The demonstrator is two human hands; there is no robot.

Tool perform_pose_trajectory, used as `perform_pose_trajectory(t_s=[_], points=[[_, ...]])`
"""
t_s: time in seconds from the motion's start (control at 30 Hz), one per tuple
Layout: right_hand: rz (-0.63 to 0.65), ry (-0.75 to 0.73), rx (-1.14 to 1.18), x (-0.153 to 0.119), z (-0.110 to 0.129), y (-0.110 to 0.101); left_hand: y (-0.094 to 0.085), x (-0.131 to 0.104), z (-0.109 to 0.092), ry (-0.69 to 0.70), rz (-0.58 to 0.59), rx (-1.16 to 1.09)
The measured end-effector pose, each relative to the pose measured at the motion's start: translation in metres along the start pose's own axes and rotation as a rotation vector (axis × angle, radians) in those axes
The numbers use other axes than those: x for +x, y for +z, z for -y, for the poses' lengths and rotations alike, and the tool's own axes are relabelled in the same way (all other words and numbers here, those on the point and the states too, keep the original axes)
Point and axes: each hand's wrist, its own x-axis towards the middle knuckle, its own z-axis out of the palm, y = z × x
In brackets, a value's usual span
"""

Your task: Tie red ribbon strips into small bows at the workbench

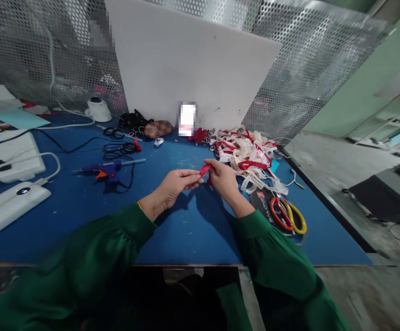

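A small piece of red ribbon [205,170] is held between my two hands above the middle of the blue table [182,243]. My left hand [176,186] pinches its left end between thumb and fingertips. From the other side, the fingers of my right hand [223,180] close on the ribbon, and a bit of red shows below them. Just beyond my right hand lies a loose heap of white and red ribbon strips [244,151]. A blue glue gun [105,170] rests on its side to the left of my hands.
Scissors with red and yellow handles [289,216] lie on a black mat at right. A lit phone [187,119] leans on the white board [193,59]. Left are a checked pouch [158,128], black cables [119,149], a white power strip [17,156] and a white device [14,207].
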Motion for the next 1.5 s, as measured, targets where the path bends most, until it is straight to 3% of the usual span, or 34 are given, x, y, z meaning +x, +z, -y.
perform_pose_trajectory(t_s=[0.17,0.23,0.4,0.57,0.63,0.73,0.83,1.1,1.5], points=[[-0.307,-0.074,0.062,-0.003,0.01,-0.006,0.001,0.0,-0.003,0.017,-0.014,-0.094],[-0.359,-0.098,0.074,-0.007,0.021,-0.012,0.002,0.0,-0.004,0.03,-0.031,-0.102],[-0.265,-0.118,0.024,-0.011,0.027,-0.016,0.002,0.0,-0.005,0.039,-0.067,-0.129],[0.197,0.037,-0.096,-0.005,0.001,-0.004,0.001,0.0,-0.005,-0.009,-0.04,-0.207],[0.155,-0.008,-0.066,-0.004,0.001,-0.003,0.0,0.001,-0.006,0.007,-0.073,-0.264],[-0.091,-0.162,0.012,-0.007,0.016,-0.009,-0.001,0.002,-0.006,0.088,-0.17,-0.311],[-0.21,-0.244,0.017,-0.012,0.033,-0.015,0.0,0.002,-0.004,0.128,-0.212,-0.254],[-0.238,-0.268,-0.06,-0.016,0.036,-0.012,0.007,-0.002,0.001,0.199,-0.204,-0.019],[-0.127,-0.365,-0.196,-0.015,0.034,-0.012,0.009,-0.004,0.0,0.243,-0.205,0.065]])
